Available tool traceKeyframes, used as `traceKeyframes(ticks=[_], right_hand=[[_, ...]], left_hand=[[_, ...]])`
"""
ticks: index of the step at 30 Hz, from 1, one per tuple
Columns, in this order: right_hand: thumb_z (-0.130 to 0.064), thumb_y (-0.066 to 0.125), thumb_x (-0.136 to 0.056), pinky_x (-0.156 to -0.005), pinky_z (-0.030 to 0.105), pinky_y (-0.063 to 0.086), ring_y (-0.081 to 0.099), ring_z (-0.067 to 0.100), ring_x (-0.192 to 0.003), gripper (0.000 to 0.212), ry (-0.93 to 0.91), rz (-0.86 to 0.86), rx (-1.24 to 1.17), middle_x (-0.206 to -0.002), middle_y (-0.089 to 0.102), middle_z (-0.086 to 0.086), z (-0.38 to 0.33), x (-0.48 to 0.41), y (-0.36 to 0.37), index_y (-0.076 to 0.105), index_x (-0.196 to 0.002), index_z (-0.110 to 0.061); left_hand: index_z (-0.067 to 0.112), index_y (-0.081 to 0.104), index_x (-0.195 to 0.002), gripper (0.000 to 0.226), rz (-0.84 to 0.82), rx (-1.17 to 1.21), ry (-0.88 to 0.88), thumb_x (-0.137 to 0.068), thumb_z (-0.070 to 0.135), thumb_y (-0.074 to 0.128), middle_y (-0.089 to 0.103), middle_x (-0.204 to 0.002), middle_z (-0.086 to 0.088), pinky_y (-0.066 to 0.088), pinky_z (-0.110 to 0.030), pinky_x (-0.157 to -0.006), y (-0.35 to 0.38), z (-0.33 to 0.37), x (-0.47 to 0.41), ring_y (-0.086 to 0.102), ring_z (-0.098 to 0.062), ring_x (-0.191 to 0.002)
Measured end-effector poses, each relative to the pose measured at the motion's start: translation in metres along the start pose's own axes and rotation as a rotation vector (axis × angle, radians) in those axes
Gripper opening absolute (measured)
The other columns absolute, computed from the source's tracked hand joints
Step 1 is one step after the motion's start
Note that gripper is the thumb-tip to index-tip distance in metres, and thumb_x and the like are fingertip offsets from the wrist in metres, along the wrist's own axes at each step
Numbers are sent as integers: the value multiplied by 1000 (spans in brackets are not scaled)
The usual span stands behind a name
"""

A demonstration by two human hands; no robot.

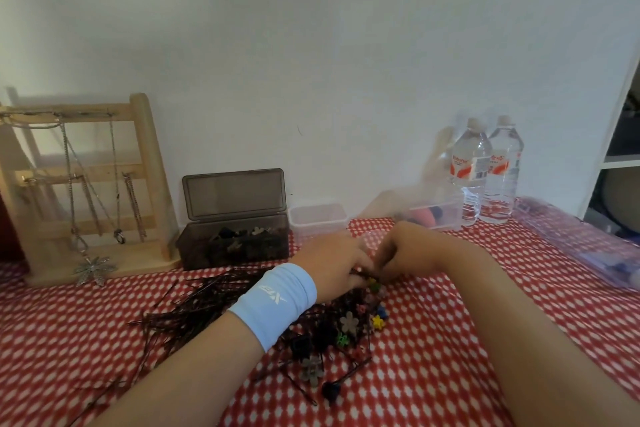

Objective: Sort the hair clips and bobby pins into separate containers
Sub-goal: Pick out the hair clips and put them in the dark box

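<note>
Where the pins (207, 302) lie heaped on the cloth (450, 340), too many to count, at least six small flower clips (348, 321) sit just right of them. Two hands meet over the clips. Left hand (332, 262) pinches one or more dark pins. Right hand (408, 248) has its fingers curled against the left, grip unclear. One box (235, 243), lid up, clips inside. One tub (317, 218) beside it; second tub (436, 215) farther right. Two bottles (471, 166). One stand (145, 166), chains hung.

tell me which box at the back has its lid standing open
The dark box beside the wooden stand: its lid stands up, the two clear tubs show none.
</note>
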State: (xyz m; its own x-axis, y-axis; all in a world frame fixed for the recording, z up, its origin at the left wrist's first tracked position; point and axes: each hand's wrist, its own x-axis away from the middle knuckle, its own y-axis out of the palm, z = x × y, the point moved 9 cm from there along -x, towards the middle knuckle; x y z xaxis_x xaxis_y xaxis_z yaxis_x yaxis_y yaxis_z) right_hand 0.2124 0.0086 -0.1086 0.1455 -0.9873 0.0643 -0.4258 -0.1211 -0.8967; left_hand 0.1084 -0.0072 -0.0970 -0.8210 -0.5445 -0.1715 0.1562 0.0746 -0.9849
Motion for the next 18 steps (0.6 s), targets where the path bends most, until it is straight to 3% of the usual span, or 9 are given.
traceKeyframes(ticks=[9, 15, 18], right_hand=[[-14, 71, -89, -69, 12, 53, 70, 0, -85, 22, -32, 152, -169, -97, 75, -11, 9, -1, -15, 76, -107, -26], [-3, 66, -86, -75, 13, 52, 65, 0, -91, 31, -49, 285, -225, -97, 70, -14, 1, -1, -20, 75, -104, -27], [-3, 68, -83, -74, 13, 52, 66, -1, -90, 32, -54, 230, -219, -94, 73, -16, -5, -1, -18, 78, -97, -30]], left_hand=[[34, 71, -92, 8, 107, -18, 1, -88, 39, 66, 62, -106, 14, 46, -40, -93, 0, -2, -2, 52, -12, -104], [35, 69, -98, 12, 138, 57, -42, -86, 36, 69, 65, -104, 11, 45, -34, -91, -1, -9, 0, 55, -13, -100], [35, 67, -107, 19, 149, 98, -37, -87, 35, 69, 67, -104, 13, 41, -27, -87, -3, -11, 2, 56, -11, -101]])
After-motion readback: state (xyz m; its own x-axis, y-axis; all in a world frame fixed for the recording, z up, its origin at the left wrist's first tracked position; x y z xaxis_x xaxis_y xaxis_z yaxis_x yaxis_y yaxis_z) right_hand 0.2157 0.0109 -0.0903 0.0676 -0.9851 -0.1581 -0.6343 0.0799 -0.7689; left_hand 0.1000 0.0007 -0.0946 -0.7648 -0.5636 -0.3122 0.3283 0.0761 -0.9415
